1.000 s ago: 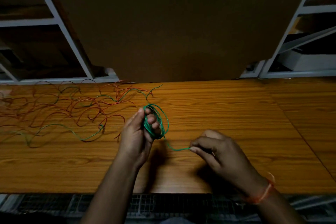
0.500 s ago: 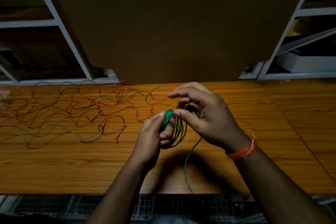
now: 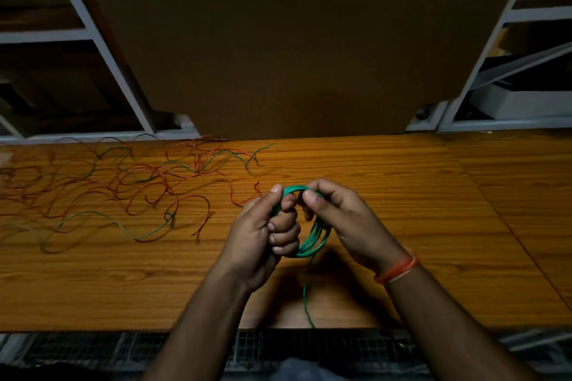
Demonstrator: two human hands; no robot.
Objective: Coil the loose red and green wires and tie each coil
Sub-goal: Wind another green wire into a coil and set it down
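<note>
A green wire coil (image 3: 313, 238) of several loops hangs between both hands above the middle of the wooden table (image 3: 402, 195). My left hand (image 3: 263, 235) grips the coil's left side with curled fingers. My right hand (image 3: 337, 213) pinches the coil's top between thumb and forefinger. The coil's loose tail (image 3: 306, 303) runs down toward the table's near edge. Loose red wires (image 3: 148, 185) and loose green wires (image 3: 102, 219) lie tangled on the table's left half.
A large brown board (image 3: 278, 40) stands upright behind the table. White metal shelf frames (image 3: 123, 71) flank it at left and right. A wire mesh panel (image 3: 309, 346) runs below the table's near edge.
My right hand went from pulling the tail at the right to the coil's top and now pinches it. The coil has gained loops, and the tail now hangs down toward me.
</note>
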